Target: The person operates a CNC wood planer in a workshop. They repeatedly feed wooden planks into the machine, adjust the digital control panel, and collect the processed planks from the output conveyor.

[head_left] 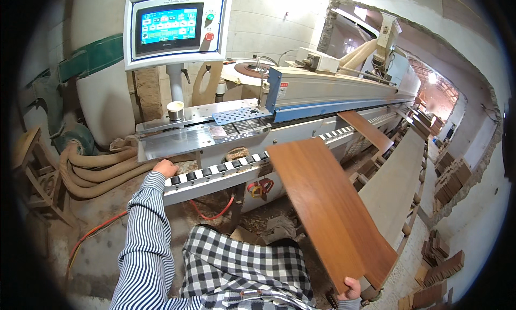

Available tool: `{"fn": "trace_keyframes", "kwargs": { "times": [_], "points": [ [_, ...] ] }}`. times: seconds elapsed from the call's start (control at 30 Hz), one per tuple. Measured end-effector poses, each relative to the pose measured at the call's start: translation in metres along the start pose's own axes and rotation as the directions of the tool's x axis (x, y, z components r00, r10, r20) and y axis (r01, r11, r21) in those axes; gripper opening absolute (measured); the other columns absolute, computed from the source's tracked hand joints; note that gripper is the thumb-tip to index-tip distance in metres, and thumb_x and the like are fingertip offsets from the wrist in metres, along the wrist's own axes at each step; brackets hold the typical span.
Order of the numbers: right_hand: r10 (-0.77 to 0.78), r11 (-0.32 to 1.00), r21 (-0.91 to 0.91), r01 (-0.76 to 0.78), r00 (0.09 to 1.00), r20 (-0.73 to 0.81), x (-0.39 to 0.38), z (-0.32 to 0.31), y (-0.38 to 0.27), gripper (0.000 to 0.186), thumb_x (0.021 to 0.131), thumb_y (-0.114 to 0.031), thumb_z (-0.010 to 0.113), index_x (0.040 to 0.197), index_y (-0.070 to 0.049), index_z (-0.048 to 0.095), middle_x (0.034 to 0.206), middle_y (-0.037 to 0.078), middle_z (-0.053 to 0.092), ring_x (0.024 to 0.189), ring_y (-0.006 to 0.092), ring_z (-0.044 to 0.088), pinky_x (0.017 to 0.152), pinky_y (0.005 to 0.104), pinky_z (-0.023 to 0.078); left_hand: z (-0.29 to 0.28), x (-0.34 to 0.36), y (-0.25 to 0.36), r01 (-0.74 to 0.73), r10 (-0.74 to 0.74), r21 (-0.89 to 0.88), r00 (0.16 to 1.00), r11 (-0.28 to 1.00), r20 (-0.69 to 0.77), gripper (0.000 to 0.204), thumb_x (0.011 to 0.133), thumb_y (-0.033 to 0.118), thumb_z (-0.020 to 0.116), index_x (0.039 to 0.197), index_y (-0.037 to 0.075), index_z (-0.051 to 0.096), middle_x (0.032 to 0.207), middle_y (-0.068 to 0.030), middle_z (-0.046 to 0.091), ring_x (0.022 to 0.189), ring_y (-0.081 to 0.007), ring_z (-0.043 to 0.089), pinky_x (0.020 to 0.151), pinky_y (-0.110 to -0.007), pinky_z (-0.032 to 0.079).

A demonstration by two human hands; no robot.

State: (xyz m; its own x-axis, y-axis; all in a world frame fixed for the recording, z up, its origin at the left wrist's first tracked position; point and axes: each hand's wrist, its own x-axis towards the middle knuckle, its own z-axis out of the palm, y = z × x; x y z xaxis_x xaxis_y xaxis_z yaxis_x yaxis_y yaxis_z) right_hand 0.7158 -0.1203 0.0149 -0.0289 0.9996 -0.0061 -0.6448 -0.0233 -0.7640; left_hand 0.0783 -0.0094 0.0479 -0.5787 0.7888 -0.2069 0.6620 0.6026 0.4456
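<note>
My right hand grips the near edge of a long reddish-brown wood board, thumb on top. The board slants up and away, its far end by the roller rail that runs along the front of the machine. At the left end of that rail rests my left hand, its fingers curled over the rail's end, below the metal infeed table. A second brown board lies farther along, reaching out from under the blue-edged pressure beam.
A control panel with a lit screen stands at the back left, above a small cup on the table. Ribbed hoses lie at left. A long pale board stretches away at right, past stacked wood pieces on the floor.
</note>
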Motion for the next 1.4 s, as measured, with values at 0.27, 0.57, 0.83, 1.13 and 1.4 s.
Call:
{"fn": "trace_keyframes", "kwargs": {
  "times": [0.27, 0.57, 0.83, 1.13, 1.4],
  "points": [
    [0.373, 0.925, -0.020, -0.379, 0.899, 0.230, 0.055, 0.114, 0.058, 0.059, 0.068, 0.001, 0.062, 0.122, 0.003, 0.038, 0.115, 0.012, 0.051, 0.104, 0.0224, 0.051, 0.091, 0.0360, 0.041, 0.008, 0.010, -0.012, -0.037, 0.038, 0.022, 0.998, 0.999, -0.055, 0.039, 0.080, 0.037, 0.053, 0.093, 0.003, 0.066, 0.088, -0.0156, 0.064, 0.084, -0.0278, 0.060, 0.081, -0.035, 0.045],
    [0.640, 0.768, -0.443, -0.463, 0.583, 0.500, 0.068, 0.181, 0.113, 0.019, 0.085, -0.013, 0.053, 0.093, 0.004, 0.057, 0.075, 0.011, 0.062, 0.065, 0.0182, 0.060, 0.059, 0.0255, 0.048, 0.004, 0.001, 0.000, -0.031, 0.031, 0.015, 0.999, 0.999, -0.025, 0.043, 0.082, 0.038, 0.052, 0.096, -0.001, 0.063, 0.095, -0.0190, 0.062, 0.089, -0.0294, 0.059, 0.082, -0.035, 0.044],
    [0.676, 0.736, -0.427, -0.526, 0.607, 0.418, 0.076, 0.197, 0.128, 0.020, 0.084, -0.018, 0.056, 0.083, 0.002, 0.056, 0.060, 0.005, 0.057, 0.041, 0.0083, 0.050, 0.037, 0.0177, 0.038, 0.005, 0.005, -0.007, -0.055, 0.055, -0.002, 0.998, 0.998, -0.012, 0.044, 0.082, 0.037, 0.053, 0.097, -0.002, 0.063, 0.093, -0.0178, 0.063, 0.088, -0.0283, 0.059, 0.081, -0.035, 0.044],
    [0.619, 0.782, -0.364, -0.506, 0.696, 0.364, 0.074, 0.193, 0.132, 0.018, 0.082, -0.019, 0.059, 0.081, -0.001, 0.056, 0.060, 0.004, 0.056, 0.039, 0.0071, 0.048, 0.034, 0.0167, 0.035, 0.004, 0.004, -0.005, -0.071, 0.071, -0.005, 0.997, 0.997, -0.034, 0.042, 0.081, 0.037, 0.053, 0.091, -0.002, 0.064, 0.084, -0.0166, 0.064, 0.081, -0.0261, 0.060, 0.078, -0.034, 0.045],
    [0.515, 0.848, -0.327, -0.417, 0.794, 0.323, 0.100, 0.182, 0.110, 0.019, 0.082, -0.018, 0.058, 0.086, 0.000, 0.054, 0.059, 0.003, 0.055, 0.037, 0.0059, 0.046, 0.032, 0.0156, 0.033, -0.002, -0.006, 0.003, -0.058, 0.059, 0.012, 0.997, 0.998, -0.042, 0.042, 0.081, 0.039, 0.053, 0.090, -0.001, 0.064, 0.086, -0.0181, 0.063, 0.082, -0.0289, 0.060, 0.078, -0.035, 0.045]
  ]
}}
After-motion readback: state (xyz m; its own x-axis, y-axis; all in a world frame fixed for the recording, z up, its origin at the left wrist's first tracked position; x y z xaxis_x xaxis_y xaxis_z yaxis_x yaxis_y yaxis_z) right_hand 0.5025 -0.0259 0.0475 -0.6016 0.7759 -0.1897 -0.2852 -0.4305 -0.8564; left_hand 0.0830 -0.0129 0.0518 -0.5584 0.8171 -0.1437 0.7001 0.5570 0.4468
